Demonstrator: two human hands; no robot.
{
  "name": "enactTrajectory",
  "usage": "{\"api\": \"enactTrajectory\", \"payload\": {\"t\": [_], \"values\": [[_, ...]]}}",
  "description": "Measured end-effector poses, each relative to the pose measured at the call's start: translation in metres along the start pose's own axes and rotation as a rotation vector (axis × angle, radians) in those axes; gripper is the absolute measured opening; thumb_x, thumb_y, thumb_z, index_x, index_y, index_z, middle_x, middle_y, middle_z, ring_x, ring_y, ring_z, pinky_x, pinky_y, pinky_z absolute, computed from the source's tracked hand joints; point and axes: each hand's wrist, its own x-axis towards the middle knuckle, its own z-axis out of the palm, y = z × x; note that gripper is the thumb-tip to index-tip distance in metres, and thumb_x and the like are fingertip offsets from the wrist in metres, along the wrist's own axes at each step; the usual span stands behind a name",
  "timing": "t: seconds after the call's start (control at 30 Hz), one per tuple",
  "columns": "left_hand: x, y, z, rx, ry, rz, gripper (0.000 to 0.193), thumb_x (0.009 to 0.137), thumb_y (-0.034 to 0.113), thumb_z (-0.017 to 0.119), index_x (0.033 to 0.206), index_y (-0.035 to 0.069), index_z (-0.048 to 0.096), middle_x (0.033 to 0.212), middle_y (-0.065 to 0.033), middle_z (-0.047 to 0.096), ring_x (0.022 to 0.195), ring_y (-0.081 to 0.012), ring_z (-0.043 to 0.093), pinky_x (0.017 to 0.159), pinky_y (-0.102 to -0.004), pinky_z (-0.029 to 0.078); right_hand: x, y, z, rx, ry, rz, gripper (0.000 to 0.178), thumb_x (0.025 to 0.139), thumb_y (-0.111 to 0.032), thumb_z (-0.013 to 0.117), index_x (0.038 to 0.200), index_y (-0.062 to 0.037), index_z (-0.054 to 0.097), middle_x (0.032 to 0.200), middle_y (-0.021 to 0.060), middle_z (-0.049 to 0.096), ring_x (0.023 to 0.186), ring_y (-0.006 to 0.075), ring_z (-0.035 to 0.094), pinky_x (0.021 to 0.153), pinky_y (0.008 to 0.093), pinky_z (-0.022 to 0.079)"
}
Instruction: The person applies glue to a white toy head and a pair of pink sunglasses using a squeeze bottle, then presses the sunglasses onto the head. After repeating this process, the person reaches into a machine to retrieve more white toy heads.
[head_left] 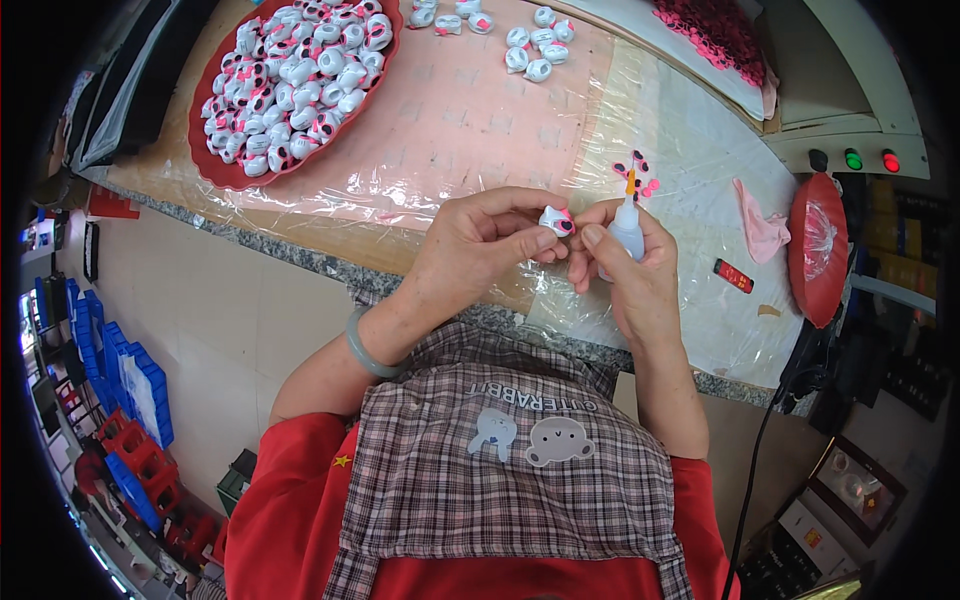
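Between the thumb and fingers of my left hand (487, 232) is a small white figurine head (557, 221) with pink and black trim. My right hand (632, 255) grips a translucent white glue bottle (627, 232), its orange-and-clear nozzle pointing away from me. The right thumb and index fingertips come close beside the figurine head; whether they touch it I cannot tell. Just beyond the nozzle lie several small pink and black pieces (640, 160) on the plastic-covered table (690, 240).
At the far left, a red tray (203, 165) is heaped with similar white heads. Small groups of heads (540, 45) stand at the back. To the right are a pink cloth (762, 222), a red lighter-like object (734, 276), a red dish (818, 250) and a box with lit buttons (853, 159).
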Motion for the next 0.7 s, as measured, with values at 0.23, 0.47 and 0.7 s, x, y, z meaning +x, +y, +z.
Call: {"api": "enactTrajectory", "payload": {"t": [0.23,0.47,0.7], "values": [[-0.001,0.001,-0.001,0.012,-0.007,-0.003,0.032,0.088,0.002,0.063,0.119,-0.003,0.059,0.102,-0.0113,0.067,0.091,-0.0146,0.064,0.081,-0.0262,0.053,-0.001,0.007,0.004,-0.104,0.021,-0.075,0.009,0.087,0.001,0.06,0.096,0.0028,0.059,0.075,0.0072,0.062,0.057,0.0099,0.058,0.048,0.0207,0.045],[-0.002,0.002,0.0,0.006,-0.018,0.032,0.034,0.087,0.002,0.063,0.12,-0.003,0.058,0.105,-0.0117,0.067,0.094,-0.0153,0.064,0.083,-0.0263,0.052,-0.004,0.002,0.007,-0.229,0.077,-0.074,0.008,0.085,0.0,0.065,0.09,-0.0005,0.06,0.073,0.0027,0.063,0.057,0.005,0.055,0.051,0.0191,0.045],[-0.002,-0.003,0.001,0.071,0.008,0.118,0.026,0.089,0.001,0.062,0.114,-0.002,0.063,0.103,-0.0085,0.067,0.093,-0.0127,0.063,0.081,-0.0248,0.052,-0.007,0.009,0.015,-0.261,0.135,-0.148,0.015,0.082,0.0,0.07,0.093,-0.0022,0.059,0.077,0.0007,0.061,0.061,0.0042,0.056,0.052,0.0182,0.045]]}}
